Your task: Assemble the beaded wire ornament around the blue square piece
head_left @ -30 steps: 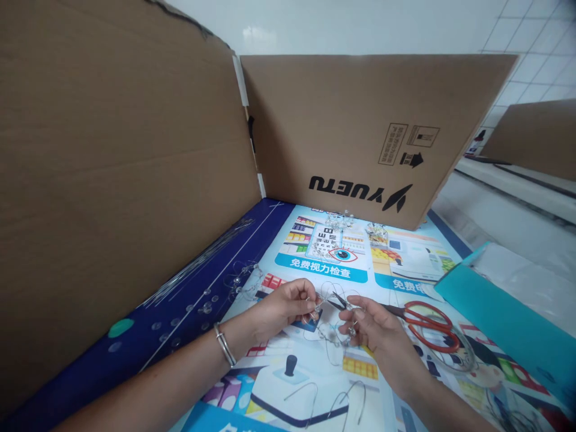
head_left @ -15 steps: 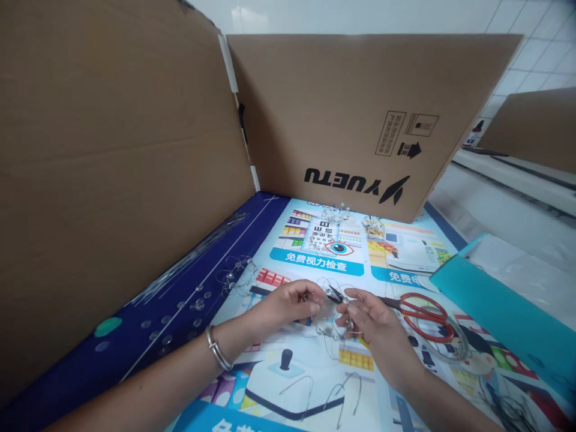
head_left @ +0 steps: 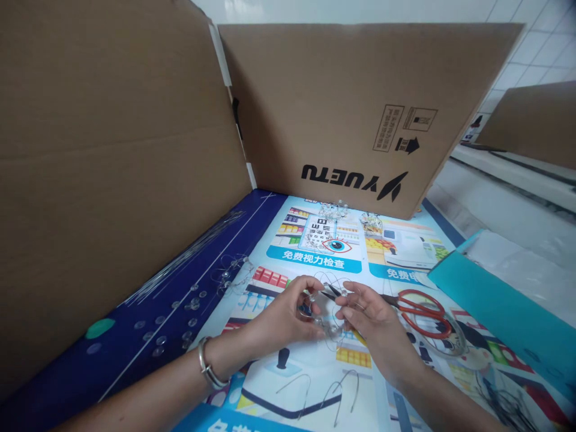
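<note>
Loops of thin beaded wire (head_left: 333,330) with clear beads hang between my hands. My left hand (head_left: 290,315) is closed, its thumb and fingers curled round part of this wire. Fingers bent, my right hand (head_left: 369,318) grips what look like small pliers (head_left: 333,293); their dark pointed jaws stick out leftwards, slightly apart, beside the wire. A yellow sliver shows below the right fingers, and the rest of the tool is hidden. To the right of this hand lie red-handled scissors (head_left: 425,312), their blades partly behind it.
A coil of clear line (head_left: 452,339) lies by the scissors. Loose clear beads (head_left: 193,305), straight wires (head_left: 180,258) and a beaded wire tangle (head_left: 234,273) are at left. Bent wires (head_left: 339,393) lie in front. Cardboard panels (head_left: 342,102) stand behind; a teal box (head_left: 499,306) is at right.
My left hand has turned and its fingers have opened wider round the beaded wire. The dark jaws look further apart. The whole view has shifted slightly.
</note>
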Motion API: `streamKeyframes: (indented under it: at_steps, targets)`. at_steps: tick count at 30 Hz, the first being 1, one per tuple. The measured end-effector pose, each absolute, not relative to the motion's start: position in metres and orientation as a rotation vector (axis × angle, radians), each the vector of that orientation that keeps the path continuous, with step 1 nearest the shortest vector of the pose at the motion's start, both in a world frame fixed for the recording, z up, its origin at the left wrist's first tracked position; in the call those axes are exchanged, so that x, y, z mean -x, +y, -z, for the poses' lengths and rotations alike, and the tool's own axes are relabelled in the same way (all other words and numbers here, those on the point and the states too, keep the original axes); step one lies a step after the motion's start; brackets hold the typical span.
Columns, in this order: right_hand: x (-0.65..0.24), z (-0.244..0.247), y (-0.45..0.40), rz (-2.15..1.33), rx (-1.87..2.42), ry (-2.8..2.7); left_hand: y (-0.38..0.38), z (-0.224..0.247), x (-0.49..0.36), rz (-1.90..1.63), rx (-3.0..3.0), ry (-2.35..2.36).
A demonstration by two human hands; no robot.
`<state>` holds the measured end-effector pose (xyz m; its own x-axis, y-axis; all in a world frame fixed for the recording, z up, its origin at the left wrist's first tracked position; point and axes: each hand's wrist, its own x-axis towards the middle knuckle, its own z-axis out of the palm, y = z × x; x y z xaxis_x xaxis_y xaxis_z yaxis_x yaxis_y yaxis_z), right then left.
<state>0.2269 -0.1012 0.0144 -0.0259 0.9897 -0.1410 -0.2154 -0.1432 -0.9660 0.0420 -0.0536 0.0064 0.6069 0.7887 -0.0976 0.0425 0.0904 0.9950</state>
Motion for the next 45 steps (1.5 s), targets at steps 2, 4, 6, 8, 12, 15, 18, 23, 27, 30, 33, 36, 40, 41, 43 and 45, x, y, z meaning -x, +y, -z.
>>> streamKeyframes:
  at_steps: [2,4,6,8,12,15,18,23,27,30,33,36,40,41,43,45]
  targets:
    - [-0.228,-0.016,-0.101,-1.416,1.136,-0.968,-0.055,-0.007,-0.042,-0.636,-1.374,0.751]
    - [-0.228,-0.017,-0.102,-1.418,1.134,-0.949,-0.055,-0.008,-0.042,-0.641,-1.353,0.729]
    - [-0.228,-0.018,-0.103,-1.422,1.139,-0.93,-0.055,-0.01,-0.042,-0.646,-1.323,0.7]
    - [-0.228,-0.019,-0.103,-1.422,1.145,-0.92,-0.054,-0.011,-0.042,-0.651,-1.295,0.67]
    - [-0.228,-0.019,-0.105,-1.43,1.147,-0.931,-0.053,-0.014,-0.041,-0.68,-1.269,0.646]
    - [-0.229,-0.017,-0.106,-1.447,1.151,-0.948,-0.052,-0.015,-0.041,-0.708,-1.252,0.632]
    - [-0.23,-0.018,-0.107,-1.447,1.166,-0.996,-0.052,-0.016,-0.04,-0.726,-1.249,0.622]
    - [-0.231,-0.024,-0.108,-1.45,1.204,-1.086,-0.051,-0.016,-0.039,-0.74,-1.211,0.596]
    - [-0.232,-0.026,-0.107,-1.504,1.191,-1.101,-0.049,-0.014,-0.038,-0.753,-1.207,0.572]
    - [-0.232,-0.028,-0.107,-1.534,1.232,-1.1,-0.048,-0.013,-0.038,-0.768,-1.22,0.575]
    - [-0.231,-0.032,-0.109,-1.555,1.256,-1.094,-0.047,-0.014,-0.039,-0.788,-1.229,0.578]
    - [-0.23,-0.035,-0.109,-1.587,1.221,-1.078,-0.047,-0.015,-0.039,-0.802,-1.245,0.584]
    - [-0.229,-0.031,-0.109,-1.606,1.208,-1.071,-0.046,-0.016,-0.039,-0.814,-1.288,0.583]
    - [-0.229,-0.029,-0.109,-1.61,1.205,-1.073,-0.045,-0.015,-0.04,-0.819,-1.295,0.581]
    - [-0.229,-0.025,-0.108,-1.616,1.192,-1.074,-0.044,-0.015,-0.04,-0.841,-1.31,0.579]
    - [-0.228,-0.023,-0.108,-1.61,1.177,-1.077,-0.044,-0.014,-0.04,-0.859,-1.324,0.579]
